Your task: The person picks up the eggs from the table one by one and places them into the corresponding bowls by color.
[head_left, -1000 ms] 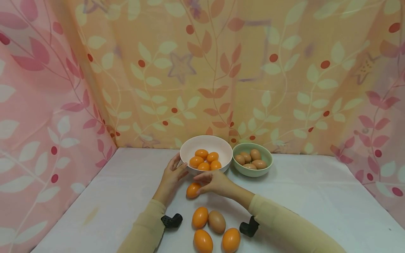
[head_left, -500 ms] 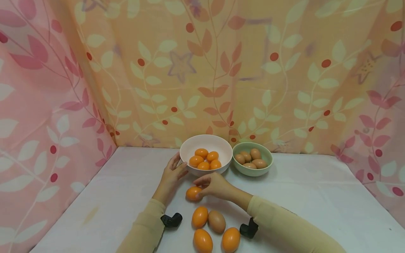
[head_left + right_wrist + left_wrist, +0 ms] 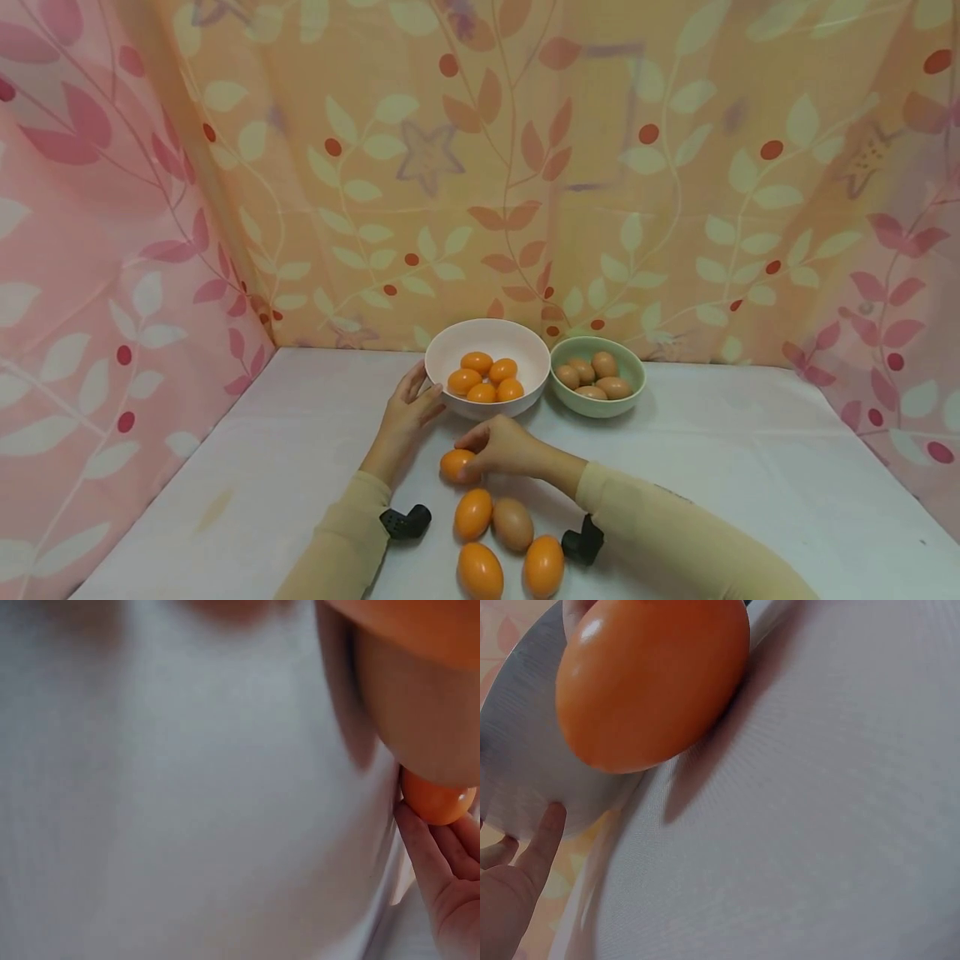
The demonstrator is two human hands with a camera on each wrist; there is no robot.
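1. An orange egg (image 3: 453,467) sits on the tabletop (image 3: 712,475), midway between its left and right edges, pinched between the right hand's (image 3: 506,447) thumb and bent fingers.
2. The left hand (image 3: 402,414), fingers slightly parted, rests against the pink bowl's (image 3: 442,360) outer side.
3. That bowl, with five orange eggs, and a green bowl (image 3: 600,408) of brown eggs stand near the far edge.
4. Nearer lie three more orange eggs (image 3: 481,571) and one brown egg (image 3: 513,525).
5. A yellowish stain (image 3: 215,508) marks the white surface toward its left edge; leaf-patterned cloth (image 3: 600,208) walls three edges.
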